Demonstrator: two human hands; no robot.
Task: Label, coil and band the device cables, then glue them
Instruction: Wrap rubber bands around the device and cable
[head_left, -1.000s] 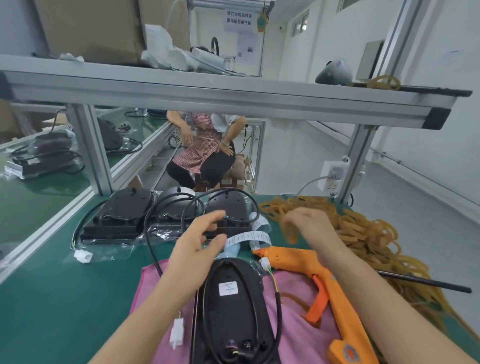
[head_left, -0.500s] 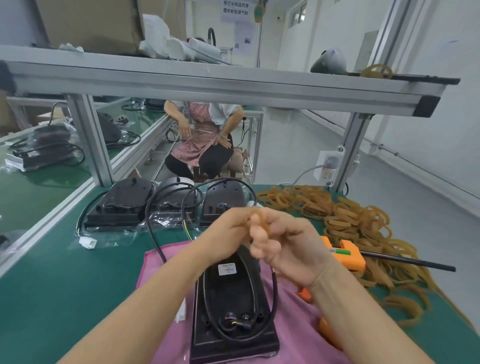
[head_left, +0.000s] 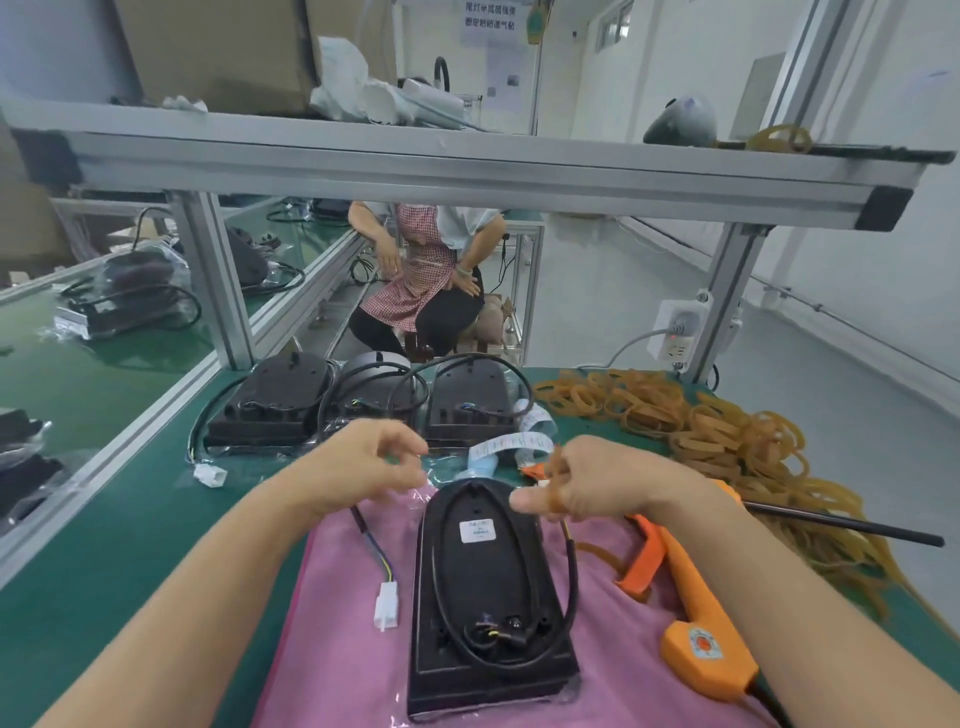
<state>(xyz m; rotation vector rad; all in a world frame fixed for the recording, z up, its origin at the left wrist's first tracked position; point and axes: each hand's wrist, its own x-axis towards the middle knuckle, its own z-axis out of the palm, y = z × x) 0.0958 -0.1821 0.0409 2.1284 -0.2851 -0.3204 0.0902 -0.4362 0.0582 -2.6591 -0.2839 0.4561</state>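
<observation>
A black device (head_left: 488, 597) lies on a pink cloth (head_left: 337, 649) in front of me, a white label on its back. Its black cable (head_left: 570, 571) loops around it and ends in a white connector (head_left: 387, 613). My right hand (head_left: 602, 488) hovers over the device's far right corner with a tan rubber band (head_left: 555, 486) stretched around its fingers. My left hand (head_left: 363, 462) is at the far left corner, fingers curled and apart, and the cable runs out from under it. An orange glue gun (head_left: 696, 623) lies to the right.
A heap of rubber bands (head_left: 727, 431) covers the bench's right side, with a black rod (head_left: 841, 530) across it. A label strip (head_left: 511, 446) and three more black devices (head_left: 363, 405) lie behind my hands. A seated person (head_left: 426, 291) is beyond the bench frame.
My right hand went to the band pile and came back with a band. Both hands met over the device and have now drawn apart, the band staying on the right hand.
</observation>
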